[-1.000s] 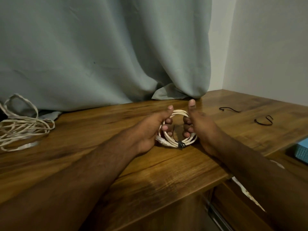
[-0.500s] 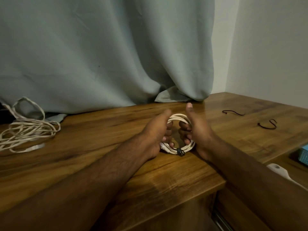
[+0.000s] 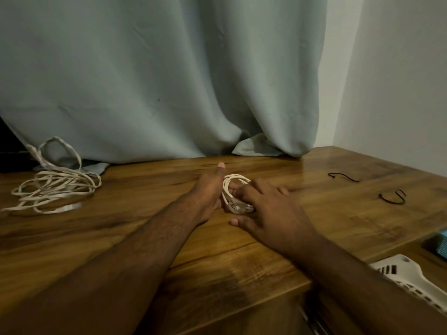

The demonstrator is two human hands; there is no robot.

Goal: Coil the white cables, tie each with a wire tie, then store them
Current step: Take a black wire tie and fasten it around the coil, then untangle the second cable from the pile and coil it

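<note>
A small coiled white cable lies on the wooden table in the middle of the view, with a clear plug at its near side. My left hand holds the coil's left side, fingers curled into the loop and thumb pointing up. My right hand lies palm down over the coil's right side, fingers spread and hiding that part. A loose, tangled white cable sits at the far left by the curtain. Two black wire ties lie apart on the table to the right.
A grey-green curtain hangs along the table's back edge. A white slotted basket sits below the table's front right edge, and a blue object shows at the right border. A wall closes the right side.
My right hand has let go of the coil's right side and turned palm down, spreading flat over it. The coil has tipped down onto the table. My left hand keeps its hold.
</note>
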